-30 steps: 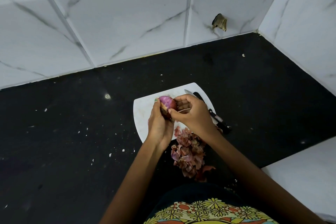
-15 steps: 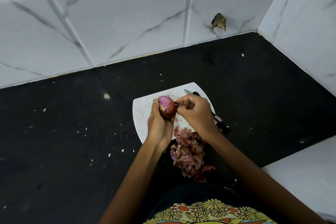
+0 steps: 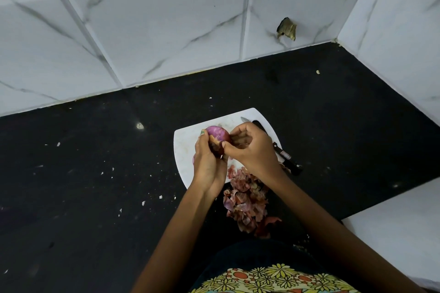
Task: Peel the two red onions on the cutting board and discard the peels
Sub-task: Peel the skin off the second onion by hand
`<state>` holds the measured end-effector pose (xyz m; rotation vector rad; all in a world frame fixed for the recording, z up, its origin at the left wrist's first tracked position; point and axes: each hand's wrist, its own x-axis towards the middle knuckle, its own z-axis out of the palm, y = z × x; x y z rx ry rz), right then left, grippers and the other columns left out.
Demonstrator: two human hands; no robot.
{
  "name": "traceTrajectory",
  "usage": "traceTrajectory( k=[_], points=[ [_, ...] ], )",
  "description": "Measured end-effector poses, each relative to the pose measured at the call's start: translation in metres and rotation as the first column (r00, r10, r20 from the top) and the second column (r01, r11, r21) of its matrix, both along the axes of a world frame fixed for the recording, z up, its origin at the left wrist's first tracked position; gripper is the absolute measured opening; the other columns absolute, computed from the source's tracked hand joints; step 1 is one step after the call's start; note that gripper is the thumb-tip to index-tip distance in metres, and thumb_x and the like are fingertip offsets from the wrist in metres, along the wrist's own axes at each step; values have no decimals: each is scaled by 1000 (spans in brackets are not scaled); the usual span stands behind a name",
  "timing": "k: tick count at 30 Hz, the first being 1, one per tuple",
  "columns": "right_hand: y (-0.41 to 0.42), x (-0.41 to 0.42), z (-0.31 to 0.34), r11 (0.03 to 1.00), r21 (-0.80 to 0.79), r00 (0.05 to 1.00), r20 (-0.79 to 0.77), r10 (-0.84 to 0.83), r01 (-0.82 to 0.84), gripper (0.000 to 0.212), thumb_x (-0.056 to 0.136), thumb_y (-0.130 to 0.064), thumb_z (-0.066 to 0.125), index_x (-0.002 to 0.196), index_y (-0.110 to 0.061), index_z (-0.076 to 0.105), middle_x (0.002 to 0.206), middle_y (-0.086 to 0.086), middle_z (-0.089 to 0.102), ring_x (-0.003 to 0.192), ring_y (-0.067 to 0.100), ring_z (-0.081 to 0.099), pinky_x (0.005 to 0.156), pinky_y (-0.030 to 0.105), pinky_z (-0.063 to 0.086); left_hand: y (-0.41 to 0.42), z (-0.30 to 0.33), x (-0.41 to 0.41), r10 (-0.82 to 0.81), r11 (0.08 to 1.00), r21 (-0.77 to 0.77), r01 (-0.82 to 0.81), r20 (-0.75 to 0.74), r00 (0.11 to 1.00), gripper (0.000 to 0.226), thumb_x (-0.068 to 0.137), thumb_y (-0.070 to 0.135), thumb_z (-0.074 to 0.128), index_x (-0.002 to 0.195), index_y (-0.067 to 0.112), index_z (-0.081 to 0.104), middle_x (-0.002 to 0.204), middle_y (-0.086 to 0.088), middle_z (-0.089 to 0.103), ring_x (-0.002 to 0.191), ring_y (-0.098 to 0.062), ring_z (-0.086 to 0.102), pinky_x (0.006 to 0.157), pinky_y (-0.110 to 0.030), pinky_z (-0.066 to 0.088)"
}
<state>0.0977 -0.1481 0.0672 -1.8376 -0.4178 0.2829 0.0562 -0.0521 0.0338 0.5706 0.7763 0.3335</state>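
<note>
Over the white cutting board (image 3: 188,150) near the worktop's (image 3: 95,185) front edge, left hand (image 3: 208,164) grips the red onion (image 3: 217,135), right hand (image 3: 251,147) pinches its skin, peels (image 3: 245,202) heaped just below.

Place: a home kitchen
Signs: marble-look wall tiles (image 3: 166,31), black tabletop (image 3: 71,173), cutting board (image 3: 185,147) (knife (image 3: 281,152) on it)
</note>
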Motion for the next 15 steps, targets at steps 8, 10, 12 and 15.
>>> traceTrajectory(
  k=[8,10,12,15],
  points=[
    [-2,5,-3,996,3,996,10,-87,87,20,77,-3,68,81,-21,62,76,-6,67,70,1,64,64,16,54,-5,5,3,-2,1000,-5,2,32,999,51,101,37,43,138,2,42,138,-19,51,119,-24,58,78,-22,57],
    [-3,5,-2,995,65,994,-84,-67,73,11,81,-9,70,89,-15,66,81,-3,69,75,5,68,67,24,58,-4,5,3,-29,1000,14,28,45,999,51,101,37,42,138,2,42,131,-18,56,105,-18,60,74,-21,56],
    [-3,4,0,997,61,992,-119,-31,38,19,80,-16,73,98,-11,69,86,-2,72,80,7,70,72,24,58,-3,3,2,-54,998,39,52,39,998,51,102,37,41,137,1,43,119,-16,59,98,-16,60,71,-21,55],
    [-2,4,3,1000,-6,996,-88,-1,0,19,76,-16,75,95,-13,71,84,-4,73,79,4,70,75,21,57,-3,1,0,-86,992,96,86,1,996,53,101,39,40,136,0,44,119,-19,59,102,-17,60,72,-21,54]
  ],
)
